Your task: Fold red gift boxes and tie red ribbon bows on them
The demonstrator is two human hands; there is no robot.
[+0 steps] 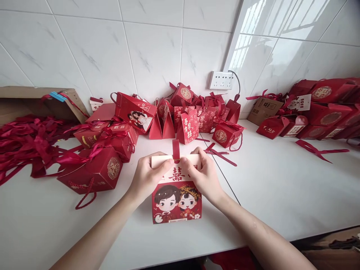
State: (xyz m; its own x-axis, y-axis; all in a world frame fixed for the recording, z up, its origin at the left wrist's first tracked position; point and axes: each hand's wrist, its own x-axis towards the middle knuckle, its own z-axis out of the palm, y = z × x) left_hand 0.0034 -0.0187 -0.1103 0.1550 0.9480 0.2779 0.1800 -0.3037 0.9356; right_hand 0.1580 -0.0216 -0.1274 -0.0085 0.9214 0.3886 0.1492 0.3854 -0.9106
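Note:
A red and cream wedding gift box [177,204], printed with a cartoon couple and a large red character, stands near the front of the white table. My left hand [150,174] grips its top left edge, thumb pressed on the front panel and fingers behind. On the top right edge, my right hand [205,174] holds it the same way. A red ribbon loop [176,149] sticks up from the top between both thumbs. The fingers behind the box are mostly hidden.
Red gift boxes [187,125] crowd the back by the tiled wall, with more on the left [95,168] and stacked boxes [323,112] on the right. Loose ribbons [33,142] pile up beside a cardboard carton [75,98]. A power strip [221,80] is on the wall.

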